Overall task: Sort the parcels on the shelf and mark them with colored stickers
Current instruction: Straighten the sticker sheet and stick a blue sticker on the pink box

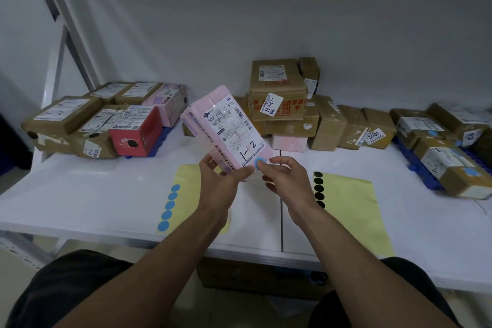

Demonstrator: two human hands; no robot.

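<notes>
My left hand grips the pink parcel by its near end, thumb across the front and fingers wrapped behind. It holds the parcel up off the counter, tilted so the far end points to about 11 o'clock. The white shipping label faces me, with "1-2" handwritten near its lower edge.

My right hand pinches the near right corner of the parcel. The thumb tip presses a blue sticker onto the label's corner, the forefinger lies behind, and the other fingers are loosely curled.

Under my left forearm, at 7 o'clock from the parcel, lies a yellow sheet with a column of blue dots. At 5 o'clock lies a second yellow sheet with a column of black dots down its left edge.

At 10 o'clock is a cluster of parcels, among them a red box, and several carry black dots. At 1 o'clock stands a heap of brown cartons against the wall. At 3 o'clock a third group of cartons rests on a blue tray, some marked with blue dots.
</notes>
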